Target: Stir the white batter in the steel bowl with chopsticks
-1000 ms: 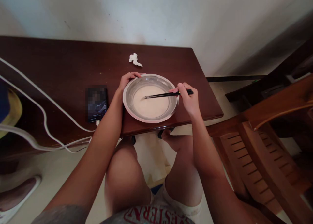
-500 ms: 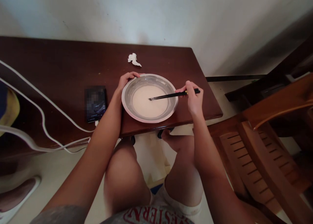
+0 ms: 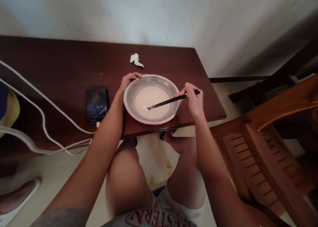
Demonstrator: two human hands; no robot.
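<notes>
A wide metal bowl (image 3: 129,110) stands close to the front edge of the dark wooden table, with pale, milky batter (image 3: 151,96) in its bottom. My left hand (image 3: 128,80) grips the bowl's rim at the far left, its fingertips lying over the edge. In my right hand (image 3: 193,99), at the right side of the bowl, is a pair of black chopsticks (image 3: 171,100) with gold bands. The chopsticks slant down to the left, and their whitened tips reach the batter near its middle.
A crumpled white tissue (image 3: 136,60) lies behind the bowl. To the left is a phone (image 3: 97,105) with a charging cable, and white cords (image 3: 43,111) cross the table. A wooden chair (image 3: 250,157) stands at the right; a wall (image 3: 159,15) rises behind the table.
The chopstick tips have moved slightly left and nearer to me in the batter. My right hand has shifted a little left with them. The left hand and bowl stay put.
</notes>
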